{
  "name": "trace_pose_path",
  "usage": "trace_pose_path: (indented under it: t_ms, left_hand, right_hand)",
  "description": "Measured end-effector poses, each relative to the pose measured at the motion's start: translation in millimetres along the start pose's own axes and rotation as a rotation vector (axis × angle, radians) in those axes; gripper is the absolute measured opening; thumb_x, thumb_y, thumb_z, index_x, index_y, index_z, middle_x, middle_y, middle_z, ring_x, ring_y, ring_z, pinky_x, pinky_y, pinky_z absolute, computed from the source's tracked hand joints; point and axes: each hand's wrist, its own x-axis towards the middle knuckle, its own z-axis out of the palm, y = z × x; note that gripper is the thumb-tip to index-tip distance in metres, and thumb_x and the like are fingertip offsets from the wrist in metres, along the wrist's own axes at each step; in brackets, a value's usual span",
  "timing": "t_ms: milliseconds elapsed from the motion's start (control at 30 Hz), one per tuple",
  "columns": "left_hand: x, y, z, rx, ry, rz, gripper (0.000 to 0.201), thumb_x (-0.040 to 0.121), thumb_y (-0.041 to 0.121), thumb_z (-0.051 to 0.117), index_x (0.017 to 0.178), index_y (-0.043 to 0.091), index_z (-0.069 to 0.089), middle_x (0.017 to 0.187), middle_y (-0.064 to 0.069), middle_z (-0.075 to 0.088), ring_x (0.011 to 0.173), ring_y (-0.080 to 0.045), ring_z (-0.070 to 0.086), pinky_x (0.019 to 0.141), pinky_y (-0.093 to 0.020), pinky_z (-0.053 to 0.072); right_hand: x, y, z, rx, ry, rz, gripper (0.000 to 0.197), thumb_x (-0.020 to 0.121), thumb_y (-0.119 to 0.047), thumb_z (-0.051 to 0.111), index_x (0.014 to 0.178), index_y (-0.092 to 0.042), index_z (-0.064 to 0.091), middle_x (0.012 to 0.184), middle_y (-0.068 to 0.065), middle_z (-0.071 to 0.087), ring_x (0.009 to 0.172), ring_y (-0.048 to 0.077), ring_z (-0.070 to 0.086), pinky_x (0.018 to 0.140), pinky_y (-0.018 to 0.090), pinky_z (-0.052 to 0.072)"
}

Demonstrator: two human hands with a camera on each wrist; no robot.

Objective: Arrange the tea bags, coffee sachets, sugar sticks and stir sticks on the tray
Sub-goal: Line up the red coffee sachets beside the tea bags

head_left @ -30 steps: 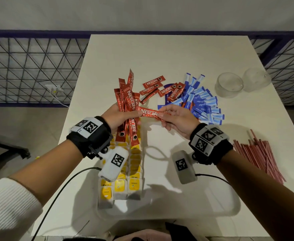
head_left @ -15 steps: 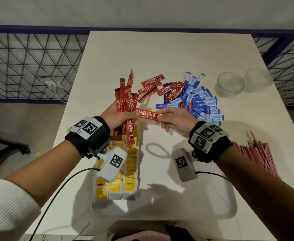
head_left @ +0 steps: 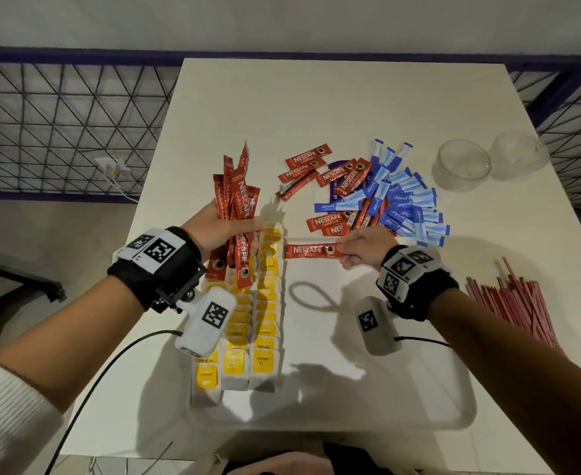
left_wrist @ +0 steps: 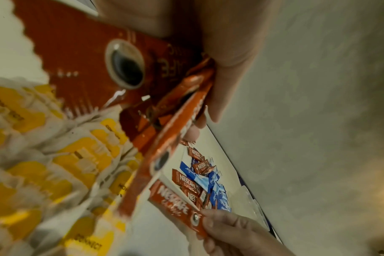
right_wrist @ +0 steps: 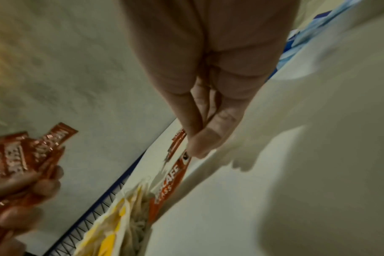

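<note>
**Coffee sachets in both hands above the tray**

Over the tea bag rows [head_left: 265, 303], the left hand [head_left: 220, 231] grips a bundle of red coffee sachets [head_left: 237, 204], fingers curled round it, sachets standing roughly upright. Right hand [head_left: 361, 248] pinches one end of a single coffee sachet [head_left: 311, 250], held level, its free end just beside the tea bags. Tea bags stand in three rows at the left of the clear tray [head_left: 419, 416]. On the tabletop [head_left: 316, 108] beyond the tray, loose coffee sachets [head_left: 308, 161] lie mixed with blue sugar sticks [head_left: 409, 204]. Red stir sticks [head_left: 519, 306] lie in a heap at the right, outside the tray. Two clear bowls [head_left: 462, 168] sit at the far right.
</note>
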Motion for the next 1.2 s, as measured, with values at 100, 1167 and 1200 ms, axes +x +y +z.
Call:
trace_pose_path:
  t_ms: [100,1167,1200]
  left_hand:
    - [-0.2,1.5,-1.4,0.000,-0.021,-0.011,0.010,0.083,0.004,0.063,0.091,0.003,0.057,0.058,-0.003,0.067,0.051,-0.013,0.063,0.053,-0.022,0.054]
    - [-3.3,8.0,-4.7,-0.021,-0.053,-0.042,0.005,0.084,0.005,0.062,0.087,0.002,0.059,0.058,-0.003,0.066,0.050,-0.011,0.064,0.053,-0.022,0.055]
    - [-4.0,8.5,-4.6,-0.010,-0.064,-0.036,0.004,0.084,0.006,0.061,0.086,0.003,0.059,0.059,-0.004,0.066,0.051,-0.012,0.063,0.055,-0.022,0.055]
  right_hand:
    - [7.2,-0.6,8.6,-0.078,0.039,0.008,0.019,0.083,0.003,0.061,0.070,-0.010,0.058,0.075,0.011,0.062,0.053,0.010,0.063,0.065,0.022,0.057]
    - [6.2,-8.7,30.6,-0.786,0.042,-0.094,0.042,0.088,-0.038,0.056,0.061,-0.021,0.030,0.066,-0.001,0.038,0.073,0.019,0.044,0.060,0.022,0.039]
    - [3.9,-10.5,29.5,-0.793,0.031,-0.092,0.043,0.089,-0.039,0.055,0.061,-0.019,0.029,0.069,0.002,0.042,0.072,0.019,0.044,0.068,0.025,0.043]
